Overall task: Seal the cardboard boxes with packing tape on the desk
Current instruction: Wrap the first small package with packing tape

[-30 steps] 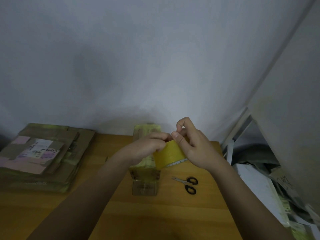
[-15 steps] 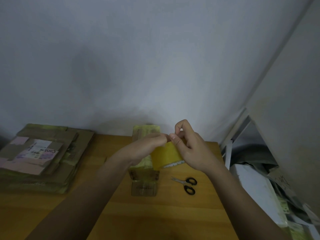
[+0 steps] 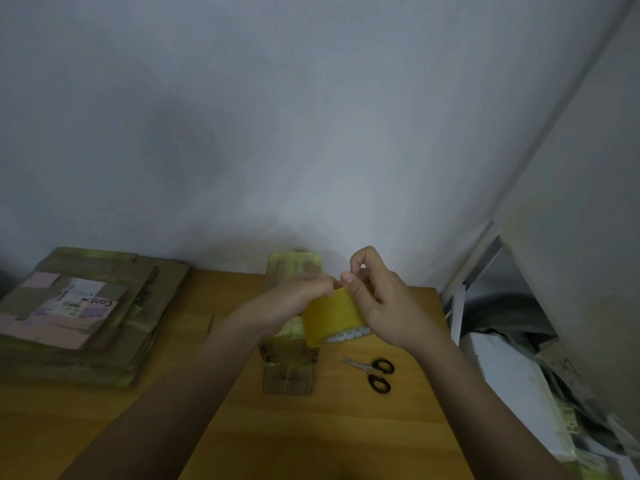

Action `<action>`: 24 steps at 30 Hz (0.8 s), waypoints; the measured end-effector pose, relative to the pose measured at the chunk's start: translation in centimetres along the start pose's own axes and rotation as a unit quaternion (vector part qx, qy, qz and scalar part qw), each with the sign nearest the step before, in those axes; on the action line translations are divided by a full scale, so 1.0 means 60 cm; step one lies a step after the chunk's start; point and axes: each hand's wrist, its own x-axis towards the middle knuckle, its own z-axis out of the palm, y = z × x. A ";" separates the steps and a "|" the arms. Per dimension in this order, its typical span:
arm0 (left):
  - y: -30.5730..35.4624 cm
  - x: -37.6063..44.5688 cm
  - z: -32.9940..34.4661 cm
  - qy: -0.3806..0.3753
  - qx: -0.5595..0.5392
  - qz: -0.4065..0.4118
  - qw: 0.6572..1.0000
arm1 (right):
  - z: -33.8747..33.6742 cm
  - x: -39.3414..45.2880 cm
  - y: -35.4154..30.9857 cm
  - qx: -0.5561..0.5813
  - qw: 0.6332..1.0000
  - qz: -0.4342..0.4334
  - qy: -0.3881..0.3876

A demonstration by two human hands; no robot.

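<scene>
Tape roll (image 3: 332, 315) slightly lower than before, left hand (image 3: 298, 296) and right hand (image 3: 384, 303) both pinching it.

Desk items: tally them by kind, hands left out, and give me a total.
Tape roll, held in both hands above the desk: 1
Scissors: 1
Narrow cardboard box standing under the hands: 1
Stack of flattened cardboard, sheets too overlapped to count, taken as one: 1
Total: 4

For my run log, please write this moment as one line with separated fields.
step: finding tape end | left hand: holds yellow packing tape roll | right hand: pinches roll's top edge | black-handled scissors: lying on wooden desk | box: unsealed
</scene>
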 end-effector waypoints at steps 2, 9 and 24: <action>-0.012 -0.013 -0.006 -0.022 0.007 0.043 0.999 | 0.003 0.000 0.000 0.002 1.000 0.000 0.004; -0.013 -0.028 -0.003 0.009 -0.004 0.039 0.999 | 0.015 -0.001 0.000 -0.001 1.000 -0.009 0.022; -0.044 -0.038 -0.026 0.010 -0.017 0.041 0.999 | 0.047 0.006 -0.010 0.022 0.999 -0.016 0.020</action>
